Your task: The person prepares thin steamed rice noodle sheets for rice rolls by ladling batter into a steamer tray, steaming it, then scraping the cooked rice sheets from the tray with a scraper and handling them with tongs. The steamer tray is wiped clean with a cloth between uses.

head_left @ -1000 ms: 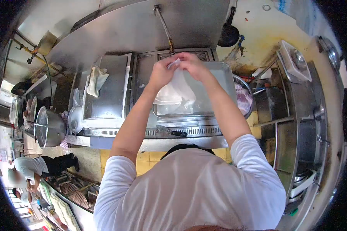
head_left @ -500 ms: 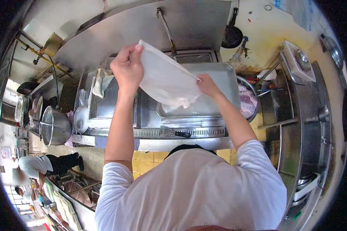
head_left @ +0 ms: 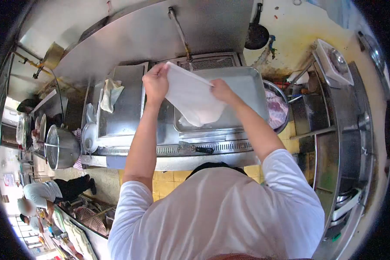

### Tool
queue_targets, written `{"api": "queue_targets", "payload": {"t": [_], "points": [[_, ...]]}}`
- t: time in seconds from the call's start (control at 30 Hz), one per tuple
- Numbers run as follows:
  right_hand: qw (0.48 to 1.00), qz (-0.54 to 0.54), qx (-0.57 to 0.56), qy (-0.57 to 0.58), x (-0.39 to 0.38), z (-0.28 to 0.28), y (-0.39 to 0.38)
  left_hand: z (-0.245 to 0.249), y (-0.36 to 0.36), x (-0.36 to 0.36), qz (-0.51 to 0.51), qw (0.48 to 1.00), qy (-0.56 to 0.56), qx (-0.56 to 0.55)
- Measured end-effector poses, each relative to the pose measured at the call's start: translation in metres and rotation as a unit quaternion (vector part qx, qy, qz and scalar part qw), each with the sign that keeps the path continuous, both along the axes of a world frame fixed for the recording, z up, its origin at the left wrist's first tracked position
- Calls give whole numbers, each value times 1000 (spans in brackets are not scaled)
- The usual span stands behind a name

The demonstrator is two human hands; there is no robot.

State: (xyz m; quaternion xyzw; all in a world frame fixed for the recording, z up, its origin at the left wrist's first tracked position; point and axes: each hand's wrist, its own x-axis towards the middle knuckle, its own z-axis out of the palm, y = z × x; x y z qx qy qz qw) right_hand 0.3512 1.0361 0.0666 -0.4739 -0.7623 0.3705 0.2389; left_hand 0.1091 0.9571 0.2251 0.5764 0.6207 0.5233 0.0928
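A white, slightly see-through sheet or bag (head_left: pixel 190 93) hangs between my two hands over a metal tray (head_left: pixel 247 97). My left hand (head_left: pixel 156 84) is closed on its upper left corner. Farther right, my right hand (head_left: pixel 222 90) pinches its upper right edge. The lower part of the white sheet sags close to the tray's left half; whether it touches the tray cannot be made out.
Right of the tray stands a bowl of raw meat (head_left: pixel 276 108). A cloth (head_left: pixel 111 95) lies on the counter at left. A black-handled scraper (head_left: pixel 195 149) rests along the front edge. Pots (head_left: pixel 61 147) and people (head_left: pixel 41 194) are at far left.
Both hands have come closer together, the left one moving right and down. The white sheet has shifted with them and hangs more loosely. The view has turned slightly.
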Motion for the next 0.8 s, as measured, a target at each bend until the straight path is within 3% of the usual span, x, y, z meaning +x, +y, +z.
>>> {"api": "queue_targets", "payload": {"t": [0.03, 0.13, 0.17, 0.23, 0.27, 0.33, 0.4, 0.47, 0.53, 0.6, 0.63, 0.67, 0.73, 0.8], "points": [[996, -35, 33, -76, 6, -1, 2, -11, -1, -3, -5, 999, -32, 0], [997, 9, 78, -21, -3, 40, -2, -33, -2, 16, -20, 999, 18, 35], [997, 11, 76, -24, -19, 67, -10, -29, -7, 34, -66, 996, -64, 16], [972, 28, -21, 234, -60, 110, -27, -19, -9, 46, -68, 998, -13, -4], [971, 30, -21, 234, -60, 102, -24, -16, -7, 47, -74, 996, 42, -19], [990, 44, 45, 129, -50, 63, -17, -9, -6, 19, -65, 993, 42, 90], [993, -3, 118, 26, -3, 18, -6, 10, -21, -7, 4, 1000, -19, 5], [996, -29, 82, -19, 44, -12, -5, -23, -24, -24, 38, 999, -2, -10], [983, -76, 135, -93, 58, -26, -22, -72, -37, -17, 53, 990, 12, -128], [970, -77, 187, -138, 50, -52, -42, -147, -42, -13, -49, 983, 102, -147], [951, -84, 238, -180, 49, -60, -50, -165, -47, 5, -59, 956, 178, -227], [950, -76, 241, -182, 50, -59, -58, -179, -50, 22, -69, 916, 251, -306], [961, 1, 127, -245, 51, -55, -65, -208, -44, 28, -101, 893, 293, -326], [955, 6, 85, -285, 54, -53, -46, -231, -21, 32, -135, 868, 334, -341]]}}
